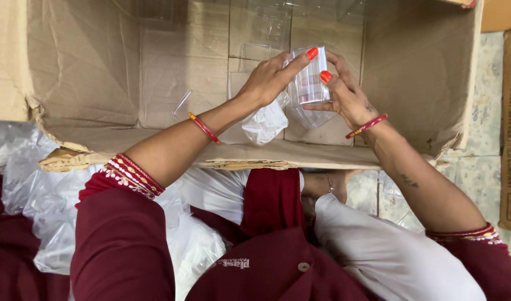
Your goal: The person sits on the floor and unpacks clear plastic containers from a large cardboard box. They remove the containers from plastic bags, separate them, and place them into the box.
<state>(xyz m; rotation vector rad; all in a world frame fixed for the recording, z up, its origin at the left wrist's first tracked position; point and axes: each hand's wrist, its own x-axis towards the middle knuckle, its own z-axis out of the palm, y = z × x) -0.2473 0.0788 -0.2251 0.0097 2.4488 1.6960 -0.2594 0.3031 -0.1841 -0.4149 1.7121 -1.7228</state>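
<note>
Maroon sleeves (121,245) and a heap of clear plastic bags (49,195) fill the lap; beyond, inside the open cardboard box (88,72), the left hand (266,81) and right hand (347,97) pinch a small clear plastic container (310,75) from opposite sides, steadying it above the box floor; a crumpled bag (266,122) hangs beneath.

Sitting between the left hand (266,78) and the right hand (344,92), inside the cardboard box (88,67): a clear plastic container (310,75), touching both. Hanging just below the left hand: a plastic bag (266,122), resting against the box floor. Lying left of that hand, on the floor: flat clear pieces (188,103). Piling up well behind both wrists, outside the box: plastic wrapping (38,184).
</note>
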